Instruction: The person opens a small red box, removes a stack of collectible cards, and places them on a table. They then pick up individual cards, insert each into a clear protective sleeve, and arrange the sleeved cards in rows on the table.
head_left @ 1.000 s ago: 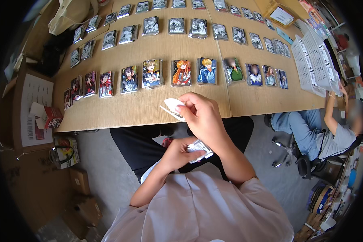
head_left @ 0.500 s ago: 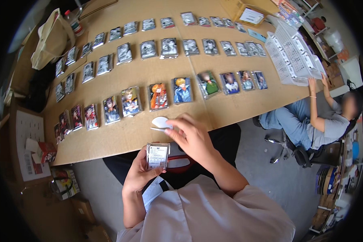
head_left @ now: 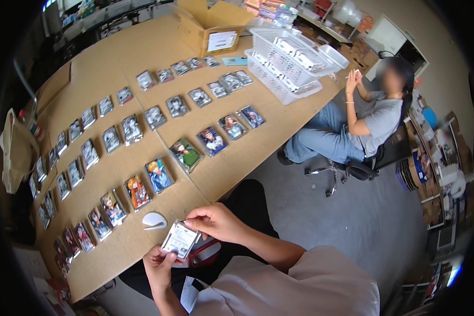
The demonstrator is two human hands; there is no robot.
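Holding a small sleeved card packet (head_left: 179, 239) between both hands, we keep it just off the near edge of the surface (head_left: 237, 158), above the lap. Our left hand (head_left: 160, 264) grips the lower end of the packet, with its fingers (head_left: 169, 257) pinched on that end. Our right hand (head_left: 216, 221) takes the upper right corner, thumb and forefinger pressed together on the packet's edge. The packet is tilted, its pale face turned up toward the camera.

On the surface, just beyond the packet and close to the near edge, lies a white oval piece (head_left: 154, 220), apart from both hands. Rows of sleeved picture cards (head_left: 158, 175) run along the surface from the left edge toward the far right corner; the nearest row shows coloured figures, while the farther rows are too small to read. A white mesh basket (head_left: 284, 66) stands at the far right edge, and an open cardboard box (head_left: 210, 29) sits behind it at the far edge. A cloth bag (head_left: 16, 150) hangs at the left edge.

Another person (head_left: 363, 116) sits on a chair beside the right edge, hands raised.
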